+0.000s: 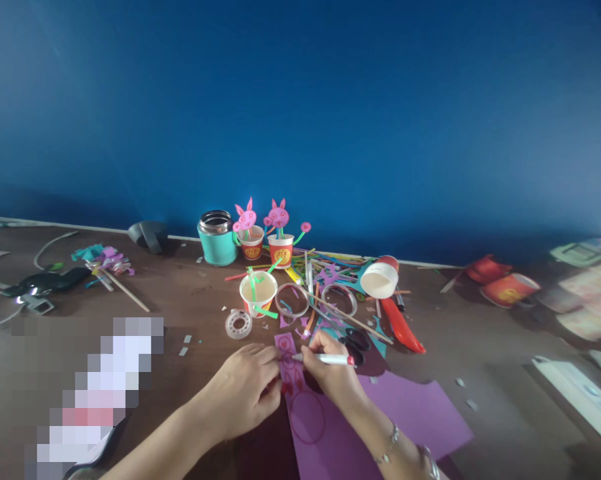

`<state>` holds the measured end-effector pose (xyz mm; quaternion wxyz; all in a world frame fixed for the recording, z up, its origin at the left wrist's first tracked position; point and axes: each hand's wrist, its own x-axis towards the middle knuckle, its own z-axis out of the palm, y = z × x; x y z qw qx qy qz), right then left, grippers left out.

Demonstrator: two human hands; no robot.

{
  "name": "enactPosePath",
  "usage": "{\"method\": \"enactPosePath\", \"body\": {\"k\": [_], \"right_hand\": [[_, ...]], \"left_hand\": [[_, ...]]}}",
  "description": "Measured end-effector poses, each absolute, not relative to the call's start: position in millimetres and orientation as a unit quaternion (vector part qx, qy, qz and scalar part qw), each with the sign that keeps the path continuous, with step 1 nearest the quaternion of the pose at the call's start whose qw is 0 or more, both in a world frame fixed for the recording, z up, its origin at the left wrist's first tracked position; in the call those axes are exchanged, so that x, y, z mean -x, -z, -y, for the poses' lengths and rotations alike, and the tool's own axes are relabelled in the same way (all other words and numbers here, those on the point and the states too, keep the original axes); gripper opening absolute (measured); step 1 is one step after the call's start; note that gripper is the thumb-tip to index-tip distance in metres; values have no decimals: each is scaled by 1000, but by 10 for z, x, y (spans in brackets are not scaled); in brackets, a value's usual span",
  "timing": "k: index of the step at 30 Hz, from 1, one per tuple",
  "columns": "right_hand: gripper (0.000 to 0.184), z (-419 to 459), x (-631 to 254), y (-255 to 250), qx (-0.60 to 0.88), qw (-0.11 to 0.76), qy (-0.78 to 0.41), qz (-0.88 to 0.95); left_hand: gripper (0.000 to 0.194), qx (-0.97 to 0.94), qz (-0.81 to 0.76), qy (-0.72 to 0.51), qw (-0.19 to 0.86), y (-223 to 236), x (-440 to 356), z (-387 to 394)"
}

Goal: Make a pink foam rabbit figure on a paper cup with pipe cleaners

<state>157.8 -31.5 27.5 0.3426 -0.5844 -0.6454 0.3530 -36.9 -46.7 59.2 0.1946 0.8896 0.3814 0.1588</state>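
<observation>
Two rabbit-faced cups [281,255] mid-frame look finished, a third cup [263,292] lacks a face — outlines on purple paper [395,420], lower centre, look uncut, right hand [334,381] clamped on a marker [333,359], left hand's [243,383] grip apart.

Crowded front, roomier left
Tape roll [248,325], cup [266,292] and scissors [359,339] ahead; open tabletop [193,365] beside the left hand [247,385]

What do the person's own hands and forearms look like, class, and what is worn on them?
The left hand and right hand are gloveless, with no sleeves showing. The right wrist wears a thin, silvery chain bracelet; farther up that forearm is another silvery band.
</observation>
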Motion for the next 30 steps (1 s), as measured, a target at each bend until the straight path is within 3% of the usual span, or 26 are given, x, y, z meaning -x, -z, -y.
{"method": "enactPosePath", "body": {"k": [30], "right_hand": [[26, 315, -1572, -247, 580, 354, -395, 618]], "left_hand": [[17, -888, -381, -159, 201, -604, 372, 464]]}}
